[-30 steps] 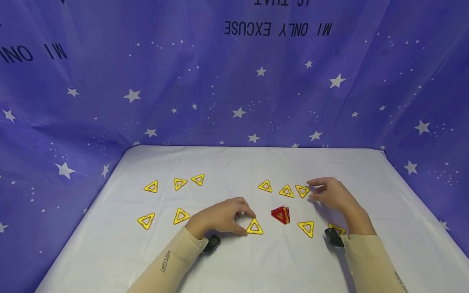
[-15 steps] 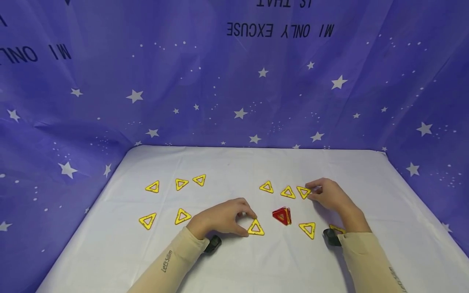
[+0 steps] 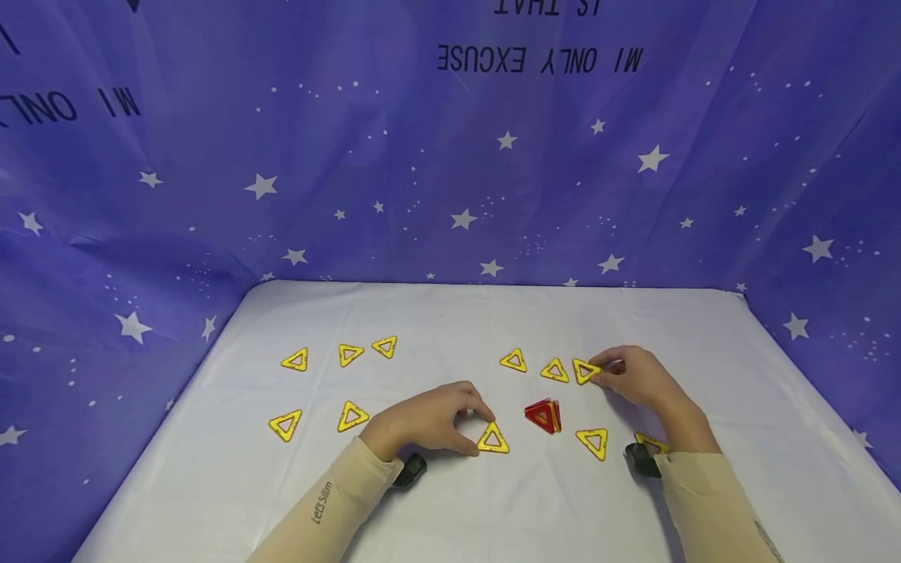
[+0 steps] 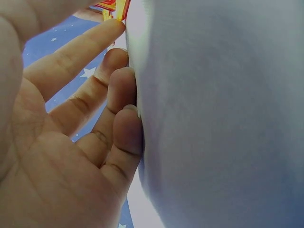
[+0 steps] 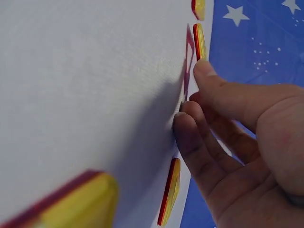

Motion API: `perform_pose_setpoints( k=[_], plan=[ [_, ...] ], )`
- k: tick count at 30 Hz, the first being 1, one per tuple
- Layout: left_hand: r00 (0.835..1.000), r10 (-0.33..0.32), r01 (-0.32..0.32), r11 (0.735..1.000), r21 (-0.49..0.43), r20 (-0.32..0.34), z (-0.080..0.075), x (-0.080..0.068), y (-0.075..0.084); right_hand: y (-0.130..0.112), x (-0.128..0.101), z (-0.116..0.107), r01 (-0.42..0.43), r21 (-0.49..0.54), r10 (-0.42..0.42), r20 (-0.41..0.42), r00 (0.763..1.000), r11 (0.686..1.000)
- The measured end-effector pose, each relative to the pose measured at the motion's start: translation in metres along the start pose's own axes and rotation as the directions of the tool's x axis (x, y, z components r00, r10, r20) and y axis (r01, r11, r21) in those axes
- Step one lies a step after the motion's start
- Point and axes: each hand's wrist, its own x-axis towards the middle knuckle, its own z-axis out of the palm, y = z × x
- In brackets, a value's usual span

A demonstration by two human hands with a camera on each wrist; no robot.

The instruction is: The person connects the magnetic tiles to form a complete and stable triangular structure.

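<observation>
My left hand (image 3: pixel 473 430) rests on the white table (image 3: pixel 450 320), its thumb and index finger pinching a flat yellow triangle tile (image 3: pixel 493 439). In the left wrist view the index fingertip (image 4: pixel 111 26) touches a yellow tile edge (image 4: pixel 121 8). My right hand (image 3: pixel 604 372) pinches the right corner of another yellow triangle (image 3: pixel 586 371), last in a row of three. In the right wrist view that tile (image 5: pixel 198 40) sits at the index fingertip (image 5: pixel 204 69), one edge raised. A small stack of red triangles (image 3: pixel 542 415) stands between my hands.
More yellow triangles lie about: two (image 3: pixel 513 360) (image 3: pixel 554 371) left of the right hand, one (image 3: pixel 594 442) near the right wrist, one (image 3: pixel 651 444) partly under it, and several (image 3: pixel 349 354) on the left. Blue star-printed cloth (image 3: pixel 450 195) walls the table.
My right hand has slid slightly left and its fingers have closed on the corner of the yellow triangle. The left hand keeps its hold and has not moved.
</observation>
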Motion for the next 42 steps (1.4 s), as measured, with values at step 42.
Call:
perform_pose_setpoints(
  k=[42],
  plan=[
    [0.999, 0.039, -0.039, 0.999, 0.020, 0.003, 0.001, 0.000, 0.001, -0.087, -0.052, 0.036, 0.404, 0.335, -0.482, 0.192, 0.855, 0.851]
  ],
)
